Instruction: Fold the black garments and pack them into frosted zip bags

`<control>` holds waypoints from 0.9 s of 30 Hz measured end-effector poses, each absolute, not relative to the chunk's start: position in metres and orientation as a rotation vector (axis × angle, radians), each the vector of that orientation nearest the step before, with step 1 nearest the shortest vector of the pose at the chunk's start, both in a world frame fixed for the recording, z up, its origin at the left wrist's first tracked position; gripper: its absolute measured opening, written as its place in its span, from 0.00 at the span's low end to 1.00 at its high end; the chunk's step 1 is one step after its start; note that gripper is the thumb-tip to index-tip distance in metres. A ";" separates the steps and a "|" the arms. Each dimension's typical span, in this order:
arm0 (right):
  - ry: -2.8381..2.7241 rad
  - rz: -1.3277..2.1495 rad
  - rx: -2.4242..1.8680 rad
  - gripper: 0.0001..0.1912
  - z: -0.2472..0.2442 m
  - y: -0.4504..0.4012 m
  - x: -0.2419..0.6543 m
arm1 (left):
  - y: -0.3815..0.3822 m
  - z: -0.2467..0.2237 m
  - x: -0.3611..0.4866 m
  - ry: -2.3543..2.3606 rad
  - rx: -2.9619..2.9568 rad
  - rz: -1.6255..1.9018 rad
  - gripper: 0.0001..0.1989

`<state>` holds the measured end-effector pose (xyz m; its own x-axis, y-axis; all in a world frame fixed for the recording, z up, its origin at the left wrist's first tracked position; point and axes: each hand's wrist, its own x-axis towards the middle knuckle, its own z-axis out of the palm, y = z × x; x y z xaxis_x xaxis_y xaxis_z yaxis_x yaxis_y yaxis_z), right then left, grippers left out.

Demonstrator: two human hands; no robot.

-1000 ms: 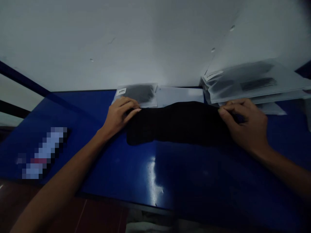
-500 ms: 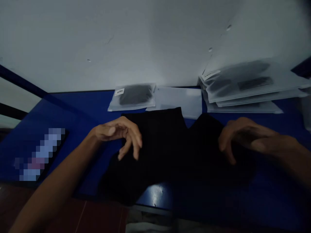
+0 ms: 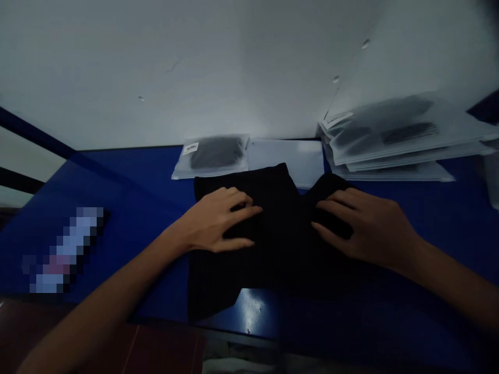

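A black garment (image 3: 276, 244), which looks like a pair of shorts, lies spread over the blue table (image 3: 128, 182). My left hand (image 3: 222, 221) rests on its left part, palm down, with the fingers apart and pointing right. On the right part of the cloth lies my right hand (image 3: 358, 223), also palm down, its fingers spread and pointing left. Neither hand grips the fabric. The garment's lower right portion is so dark that its edge cannot be made out.
Behind the garment lie a clear bag with dark cloth inside (image 3: 216, 152) and a flat pale bag (image 3: 286, 158). Several filled bags (image 3: 401, 130) are stacked at the back right. A pixelated flat object (image 3: 66, 254) lies at the left. A white wall (image 3: 218, 67) borders the table.
Both hands have come down from above the garment onto it and moved inward. The garment's lower left part, bunched and blurred before, now lies flatter with a straighter edge.
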<state>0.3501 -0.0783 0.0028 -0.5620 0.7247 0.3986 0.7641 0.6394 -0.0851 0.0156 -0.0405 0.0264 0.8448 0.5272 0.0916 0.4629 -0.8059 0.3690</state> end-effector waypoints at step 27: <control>-2.714 0.029 -1.265 0.49 -0.014 -0.099 0.345 | -0.053 0.017 0.022 0.522 2.743 -0.047 0.66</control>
